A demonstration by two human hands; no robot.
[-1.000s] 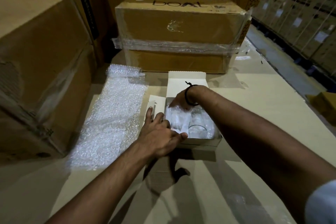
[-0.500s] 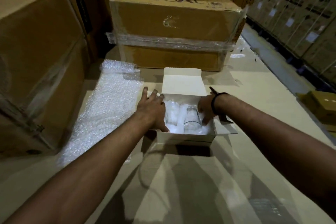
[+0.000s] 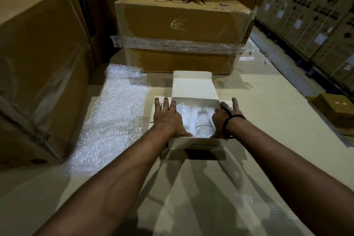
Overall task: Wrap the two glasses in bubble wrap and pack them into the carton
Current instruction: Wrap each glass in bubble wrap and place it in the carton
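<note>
Now left hand (image 3: 168, 120) and right hand (image 3: 223, 119) lie flat, fingers straight, on the side flaps (image 3: 228, 102) of the carton (image 3: 197, 142). Wrapped glasses (image 3: 203, 122) sit between the fingers. Best fold flaps in evenly w/o squashing glass, then drop the lid (image 3: 193, 86) beyond the fingertips. Brown box (image 3: 182, 19) past them reads approx. "boAt", not sure.

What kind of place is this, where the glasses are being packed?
Probably a warehouse or packing area: rows of stacked, labelled boxes line the right side, a film-wrapped cardboard box stands ahead, and a bubble wrap sheet lies beside the carton.
</note>
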